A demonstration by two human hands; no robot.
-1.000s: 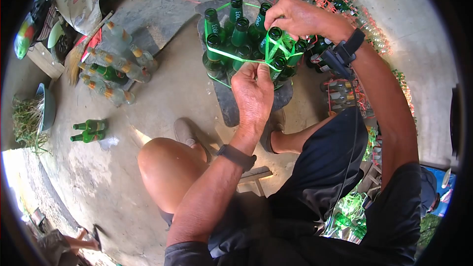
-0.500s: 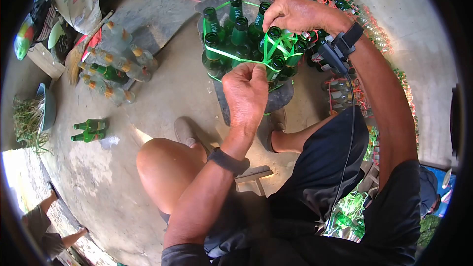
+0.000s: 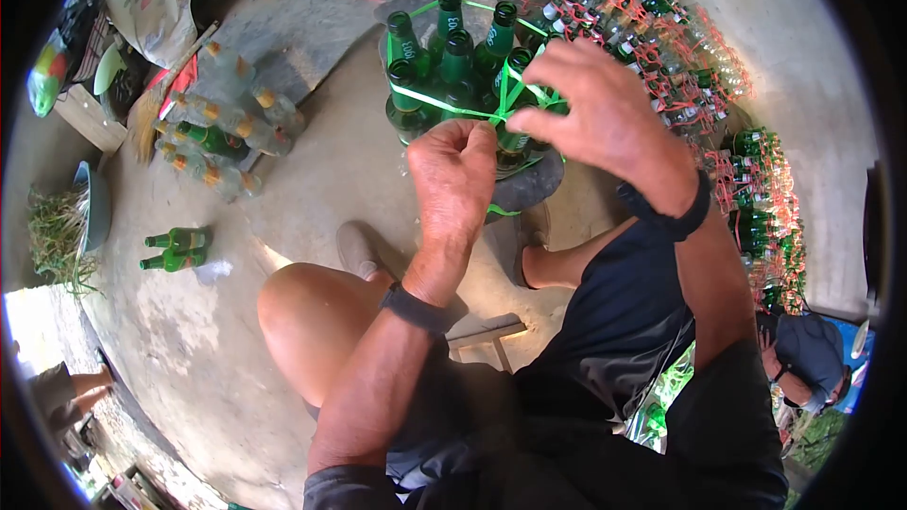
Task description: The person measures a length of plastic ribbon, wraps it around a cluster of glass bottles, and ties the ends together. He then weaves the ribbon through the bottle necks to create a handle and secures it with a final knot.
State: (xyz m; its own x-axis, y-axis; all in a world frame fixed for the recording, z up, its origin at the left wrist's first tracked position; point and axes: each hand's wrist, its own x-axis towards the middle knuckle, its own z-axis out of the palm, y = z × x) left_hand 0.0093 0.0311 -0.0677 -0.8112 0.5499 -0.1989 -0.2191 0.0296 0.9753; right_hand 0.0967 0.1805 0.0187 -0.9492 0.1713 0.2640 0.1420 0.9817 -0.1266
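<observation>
Green glass bottles [image 3: 457,59] stand upright in a cluster, with bright green plastic strapping [image 3: 430,100] around them and crossing in a knot at the near right side. My left hand [image 3: 458,175] is closed in a pinch on the strapping at the cluster's near edge. Just right of the knot, my right hand [image 3: 605,104] has its thumb and fingers apart, over the right-hand bottles and hiding some of them. Beneath the cluster is a dark flat slab [image 3: 529,184], partly covered.
Clear bottles [image 3: 231,123] lie on the floor at left, near two green bottles [image 3: 175,248]. Many bottles bundled with red ties [image 3: 661,28] line the right wall. A blue basin [image 3: 93,203] holds plants. Another person [image 3: 808,359] is at far right.
My right hand has come down toward me from above the bottles, and its fingers have spread. My left hand has shifted slightly left, still pinching the strapping.
</observation>
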